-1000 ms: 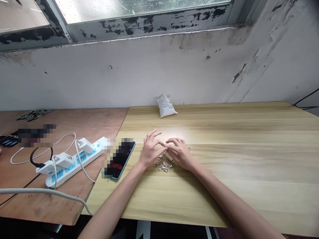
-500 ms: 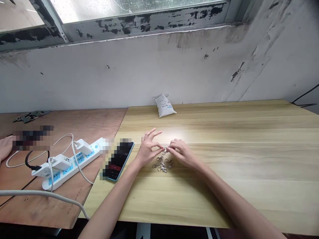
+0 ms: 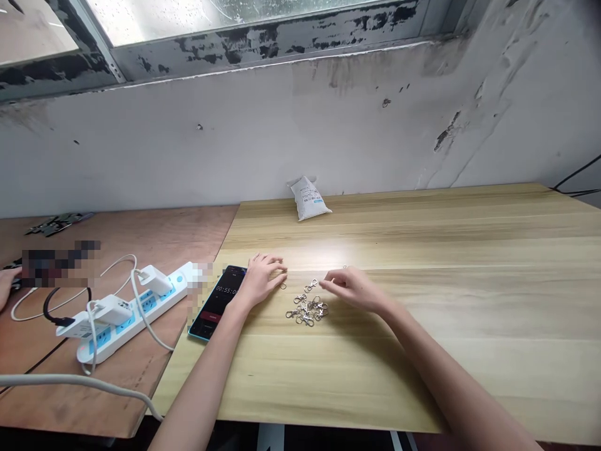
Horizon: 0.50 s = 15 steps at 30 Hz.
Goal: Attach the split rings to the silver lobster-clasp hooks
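Note:
My left hand (image 3: 265, 280) rests low over the table beside the phone, its fingers spread and slightly bent. A small metal ring (image 3: 283, 286) lies just by its fingertips. My right hand (image 3: 351, 289) is on the other side, fingers curled, thumb and forefinger tips slightly apart with nothing seen between them. Close to those tips a silver lobster clasp (image 3: 310, 285) lies on the wood. Below it is a loose pile of several similar clasps (image 3: 307, 310). Another small ring (image 3: 345, 267) shows partly behind my right hand.
A phone (image 3: 211, 307) with a timer lies by my left wrist. Further left, a white power strip (image 3: 136, 316) with plugs and cables sits on a brown board (image 3: 188, 232). A white packet (image 3: 310, 199) stands near the wall. Another person's hand (image 3: 7, 285) is at far left.
My hands have come apart. The left moved left to the ring near the phone, and the clasp they held together now lies on the table. The right hand shifted slightly right.

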{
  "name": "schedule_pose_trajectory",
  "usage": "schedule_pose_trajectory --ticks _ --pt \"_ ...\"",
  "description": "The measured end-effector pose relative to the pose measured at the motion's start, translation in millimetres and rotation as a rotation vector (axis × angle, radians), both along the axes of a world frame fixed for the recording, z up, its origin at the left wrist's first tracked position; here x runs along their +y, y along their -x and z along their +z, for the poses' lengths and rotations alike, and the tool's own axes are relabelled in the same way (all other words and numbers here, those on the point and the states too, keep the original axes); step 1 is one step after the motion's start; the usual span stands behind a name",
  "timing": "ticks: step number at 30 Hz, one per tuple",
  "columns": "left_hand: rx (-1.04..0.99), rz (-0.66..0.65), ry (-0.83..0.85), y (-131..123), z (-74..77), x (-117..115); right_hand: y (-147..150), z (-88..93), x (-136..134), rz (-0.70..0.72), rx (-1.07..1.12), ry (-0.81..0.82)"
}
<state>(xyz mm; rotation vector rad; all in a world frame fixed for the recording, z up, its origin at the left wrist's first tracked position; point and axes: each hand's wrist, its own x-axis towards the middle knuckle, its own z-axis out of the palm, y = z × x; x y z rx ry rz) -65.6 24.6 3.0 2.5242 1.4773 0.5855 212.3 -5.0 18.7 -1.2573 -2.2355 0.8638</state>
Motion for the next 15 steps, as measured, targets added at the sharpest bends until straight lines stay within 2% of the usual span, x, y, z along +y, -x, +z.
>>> schedule_pose_trajectory --ticks 5,8,12,15 --pt "-0.032 -0.008 0.001 -2 -3.4 3 -36 4.2 16 -0.223 -0.062 -0.003" --pt "-0.012 -0.016 -0.036 -2 -3.0 4 -48 3.0 21 -0.255 -0.129 0.028" --pt "0.026 -0.012 -0.085 -3 -1.0 4 -44 -2.1 20 -0.279 -0.317 -0.044" --pt "-0.048 0.009 -0.07 -5 -1.3 3 -36 -5.6 18 -0.325 -0.475 -0.119"
